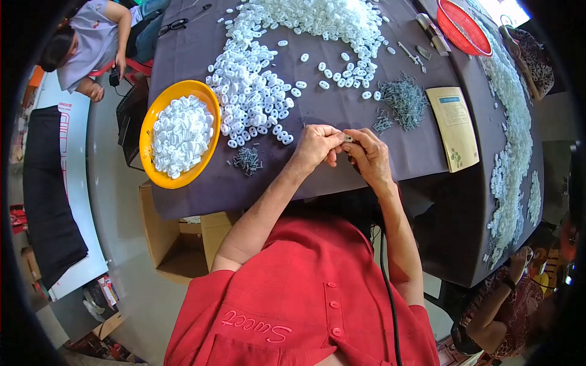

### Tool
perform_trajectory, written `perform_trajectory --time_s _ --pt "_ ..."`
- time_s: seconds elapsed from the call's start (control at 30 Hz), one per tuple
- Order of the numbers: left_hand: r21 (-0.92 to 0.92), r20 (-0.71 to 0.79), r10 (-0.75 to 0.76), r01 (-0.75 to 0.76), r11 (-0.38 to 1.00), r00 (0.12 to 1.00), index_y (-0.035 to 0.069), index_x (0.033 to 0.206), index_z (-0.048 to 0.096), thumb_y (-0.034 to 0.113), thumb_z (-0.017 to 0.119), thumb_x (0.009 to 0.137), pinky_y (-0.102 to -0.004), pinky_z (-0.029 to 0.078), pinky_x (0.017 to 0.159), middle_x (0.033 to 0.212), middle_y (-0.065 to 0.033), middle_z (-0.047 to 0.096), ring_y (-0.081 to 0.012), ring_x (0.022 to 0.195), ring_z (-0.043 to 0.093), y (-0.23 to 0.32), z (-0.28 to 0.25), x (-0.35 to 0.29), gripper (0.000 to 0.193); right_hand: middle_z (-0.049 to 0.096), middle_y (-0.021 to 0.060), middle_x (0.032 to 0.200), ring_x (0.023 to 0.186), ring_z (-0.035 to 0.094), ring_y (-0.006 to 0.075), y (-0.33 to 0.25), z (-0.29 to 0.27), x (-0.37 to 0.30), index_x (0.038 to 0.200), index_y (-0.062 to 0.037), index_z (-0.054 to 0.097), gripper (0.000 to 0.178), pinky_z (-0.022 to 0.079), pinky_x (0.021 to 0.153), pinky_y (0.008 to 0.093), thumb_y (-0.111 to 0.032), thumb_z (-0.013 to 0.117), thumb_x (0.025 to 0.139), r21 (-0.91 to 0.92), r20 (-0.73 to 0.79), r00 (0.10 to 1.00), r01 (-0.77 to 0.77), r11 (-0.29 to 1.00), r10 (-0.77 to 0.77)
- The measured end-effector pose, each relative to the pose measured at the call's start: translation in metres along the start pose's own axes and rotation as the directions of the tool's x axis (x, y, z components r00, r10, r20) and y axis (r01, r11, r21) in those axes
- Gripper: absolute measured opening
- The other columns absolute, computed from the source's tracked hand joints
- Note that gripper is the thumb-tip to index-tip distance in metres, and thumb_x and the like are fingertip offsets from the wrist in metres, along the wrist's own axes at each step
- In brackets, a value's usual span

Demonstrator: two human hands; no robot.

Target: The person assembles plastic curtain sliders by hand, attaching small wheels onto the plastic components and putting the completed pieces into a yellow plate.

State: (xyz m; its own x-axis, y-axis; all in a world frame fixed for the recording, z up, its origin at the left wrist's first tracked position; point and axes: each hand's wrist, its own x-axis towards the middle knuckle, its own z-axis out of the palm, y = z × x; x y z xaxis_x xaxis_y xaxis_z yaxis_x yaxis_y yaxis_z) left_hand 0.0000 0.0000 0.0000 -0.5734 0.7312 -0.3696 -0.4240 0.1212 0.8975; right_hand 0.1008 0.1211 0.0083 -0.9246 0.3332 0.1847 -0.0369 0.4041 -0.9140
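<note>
In front of my chest, at the table's near edge, my two hands meet fingertip to fingertip. My left hand (318, 145) and my right hand (370, 157) both pinch one small white oval plastic piece (348, 138) with dark holes. The fingers cover most of it. Left of my hands spreads a heap of like white oval pieces (253, 97), and more lie at the far side of the table. A small pile of grey screws (247, 160) sits by my left forearm. Beyond my right hand is a bigger pile of screws (404, 100).
An orange oval basin (148, 131) full of white pieces stands at the table's left edge. A yellow booklet (452, 127) and red basket (455, 24) lie to the right. A second table (470, 232) bears more white pieces. Other people (97, 36) sit nearby. A cardboard box (162, 244) is below.
</note>
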Motion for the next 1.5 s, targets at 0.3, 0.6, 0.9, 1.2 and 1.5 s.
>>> perform_trajectory --time_s 0.3,0.6,0.9,1.2,1.5 --pt "0.059 -0.019 0.014 -0.013 0.998 1.000 -0.002 0.081 0.063 0.015 0.057 0.085 -0.0191 0.041 0.036 0.060 -0.0023 0.055 -0.0045 0.042 0.048 0.001 -0.002 0.002 0.019 0.059 0.0080 0.075 0.053 0.055 0.0129 0.002 0.004 0.000 0.098 -0.0001 0.060 0.019 0.044 0.048 0.0248 -0.004 0.059 0.079 -0.032 -0.038 0.999 -0.033 0.999 0.032" --pt "-0.042 0.041 -0.050 0.052 0.998 0.998 -0.003 0.077 0.063 0.013 0.057 0.084 -0.0211 0.044 0.036 0.057 -0.0027 0.056 -0.0077 0.039 0.051 0.002 -0.008 0.002 0.018 0.059 0.0103 0.073 0.054 0.056 0.0173 0.003 0.005 0.000 0.094 0.0001 0.061 0.018 0.044 0.050 0.0278 -0.005 0.061 0.077 -0.076 -0.054 0.998 0.013 0.997 -0.017" --pt "0.008 0.110 -0.104 0.104 0.995 0.988 -0.003 0.085 0.063 0.015 0.058 0.085 -0.0211 0.047 0.041 0.065 -0.0040 0.058 -0.0066 0.045 0.053 0.005 -0.013 -0.001 0.019 0.059 0.0104 0.072 0.054 0.057 0.0188 0.002 0.006 0.001 0.092 -0.0005 0.060 0.016 0.044 0.050 0.0286 -0.005 0.061 0.077 -0.165 -0.070 0.990 0.106 0.981 -0.119" --pt "-0.158 -0.009 -0.064 0.062 0.985 0.998 -0.004 0.089 0.062 0.012 0.056 0.086 -0.0245 0.051 0.043 0.067 -0.0068 0.059 -0.0086 0.046 0.055 0.004 -0.003 -0.005 0.017 0.059 0.0068 0.075 0.054 0.056 0.0112 -0.002 0.005 0.002 0.102 0.0004 0.060 0.025 0.045 0.049 0.0234 0.000 0.058 0.078 0.041 -0.045 0.996 -0.070 0.997 0.072" --pt "-0.090 -0.059 -0.057 0.051 0.995 0.997 -0.004 0.088 0.061 0.012 0.057 0.085 -0.0256 0.051 0.043 0.066 -0.0071 0.059 -0.0094 0.046 0.055 0.002 -0.001 -0.004 0.017 0.058 0.0043 0.074 0.055 0.055 0.0079 0.000 0.001 0.001 0.106 0.0005 0.060 0.028 0.044 0.048 0.0214 0.002 0.056 0.078 0.070 0.006 0.995 -0.100 0.993 0.100"
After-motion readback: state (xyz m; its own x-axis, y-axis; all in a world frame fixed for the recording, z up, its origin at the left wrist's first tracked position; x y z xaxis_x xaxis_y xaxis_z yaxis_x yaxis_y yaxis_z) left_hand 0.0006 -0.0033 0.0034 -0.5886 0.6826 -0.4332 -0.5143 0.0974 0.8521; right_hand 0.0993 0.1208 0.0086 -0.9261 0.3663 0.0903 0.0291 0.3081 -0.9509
